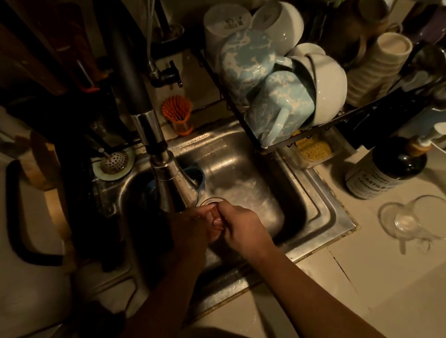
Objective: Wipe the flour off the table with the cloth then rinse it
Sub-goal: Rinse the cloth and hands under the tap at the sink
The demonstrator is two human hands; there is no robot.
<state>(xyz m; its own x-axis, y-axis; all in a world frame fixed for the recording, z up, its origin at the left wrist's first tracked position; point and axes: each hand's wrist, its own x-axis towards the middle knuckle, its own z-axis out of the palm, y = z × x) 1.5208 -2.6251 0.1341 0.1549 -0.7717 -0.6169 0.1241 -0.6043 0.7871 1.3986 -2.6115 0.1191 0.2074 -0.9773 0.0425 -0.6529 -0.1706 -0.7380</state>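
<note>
Dim kitchen, head view looking down.

Pale bench (388, 276) wrapping a steel sink (321, 206) set at an angle.

Dish rack (343, 119) overhanging sink's far right corner, loaded: two blue-and-white marbled mugs (279, 111) upside down, white bowls (327, 89) on edge beside them, ribbed beige cup stack (377, 67) further right.

Dark-necked faucet (148, 128) arcing from far left, chrome spray head ending just beside the hands.

Dark soap bottle (387, 172) with pump on bench right of sink, label partly readable "CASTILE". Clear glass mug (423, 218) lying on its side nearer the camera.

Orange brush (176, 112) standing behind sink. Perforated strainer (113, 163) on sink's left ledge.

Left hand (192, 229) and right hand (242, 227) pressed together over the basin, under faucet head, fingers curled around something small and pale between them. Presumably the cloth (216, 223); too dark to confirm. Grip state of each hand: unclear.
</note>
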